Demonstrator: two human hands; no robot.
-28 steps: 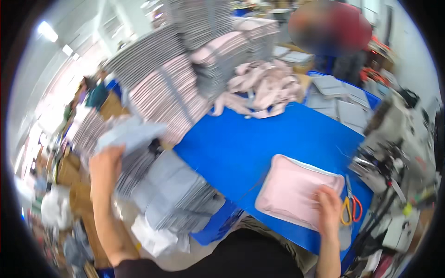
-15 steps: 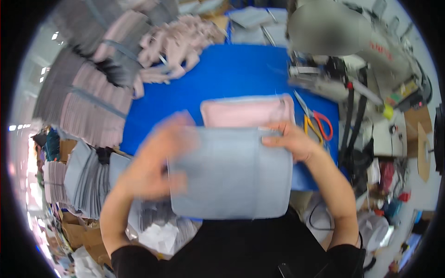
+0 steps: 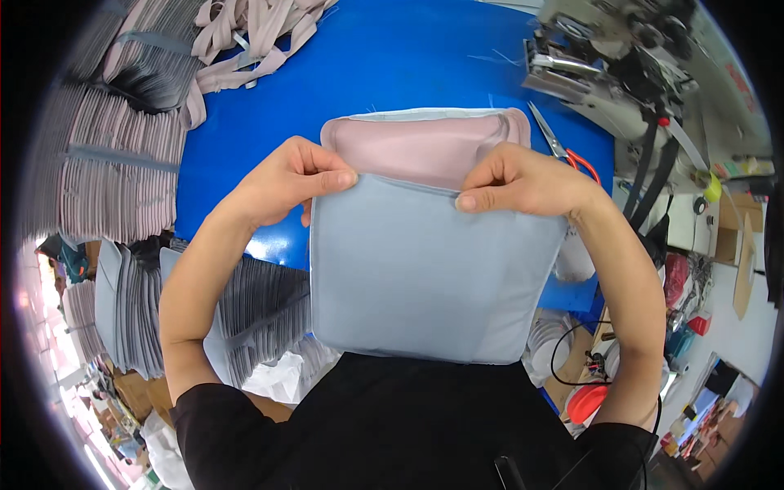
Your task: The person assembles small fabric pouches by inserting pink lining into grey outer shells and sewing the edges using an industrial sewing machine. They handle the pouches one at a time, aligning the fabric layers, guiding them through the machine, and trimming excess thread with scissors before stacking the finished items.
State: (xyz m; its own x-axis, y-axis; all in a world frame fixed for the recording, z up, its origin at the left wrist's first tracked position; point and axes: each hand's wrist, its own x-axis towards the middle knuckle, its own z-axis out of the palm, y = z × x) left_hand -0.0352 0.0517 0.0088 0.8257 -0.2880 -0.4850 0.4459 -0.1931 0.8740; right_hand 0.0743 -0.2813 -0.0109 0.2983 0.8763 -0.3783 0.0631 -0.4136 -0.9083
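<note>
A light grey-blue fabric panel with rounded lower corners hangs in front of me, its lower edge against my black shirt. My left hand pinches its top edge near the left corner, between thumb and fingers. Farther right on that same edge, my right hand is closed on the panel too, thumb on the near face. Just beyond lies a pink padded fabric piece with a pale rim, on the blue tabletop. The panel overlaps its near part, and my right fingers hide some of its right side.
Red-handled scissors lie right of the pink piece. A sewing machine stands at the far right. Tied stacks of pink and grey panels line the left, near a heap of pink strips. More grey panels sit below the table's left edge.
My left hand, blurred beside the panel before, now grips its top edge. My right hand still holds that edge. The view has shifted, and the tabletop things sit higher in it.
</note>
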